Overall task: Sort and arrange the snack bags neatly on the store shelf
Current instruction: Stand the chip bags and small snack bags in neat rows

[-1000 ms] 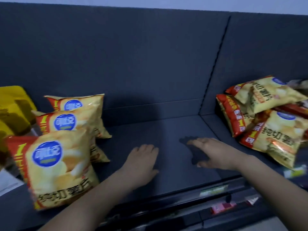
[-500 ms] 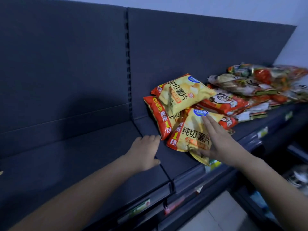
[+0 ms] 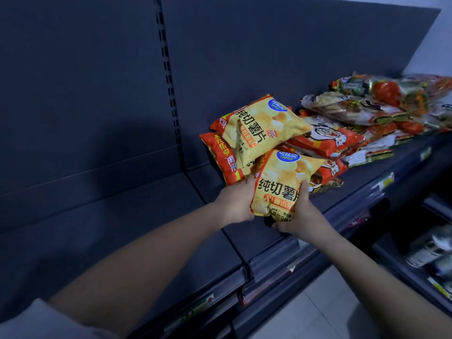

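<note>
1. At 8 o'clock in the view a grey sleeve (image 3: pixel 27 321) shows, and a bare forearm runs from it toward 2 o'clock.
2. The dark store shelf (image 3: pixel 97 228) fills the left half. A slotted upright (image 3: pixel 168 77) rises at 12 o'clock and divides the back panel.
3. The left hand (image 3: pixel 234 204) holds the left edge of a yellow potato chip bag (image 3: pixel 281 179). Its fingers go behind the pack and are hidden.
4. The bag sits just right of centre, above the front part of the shelf. It is tilted, with its blue logo end pointing to 1 o'clock and resting against the heap behind it.
5. The right hand (image 3: pixel 300 216) grips the bag's lower right corner. The thumb lies up the front and the fingers are curled underneath.
6. At 11 o'clock from the held bag, a second chip bag (image 3: pixel 264 126) lies on top of a third chip bag (image 3: pixel 220 157), of which mostly the orange edge shows.
7. At 2 o'clock, red-orange cartoon-face packs (image 3: pixel 325 137) are stacked flat. Touching them on the right are mixed glossy snack packs (image 3: pixel 371 106).
8. At 4 o'clock a lower shelf holds blurred goods (image 3: pixel 430 253).
</note>
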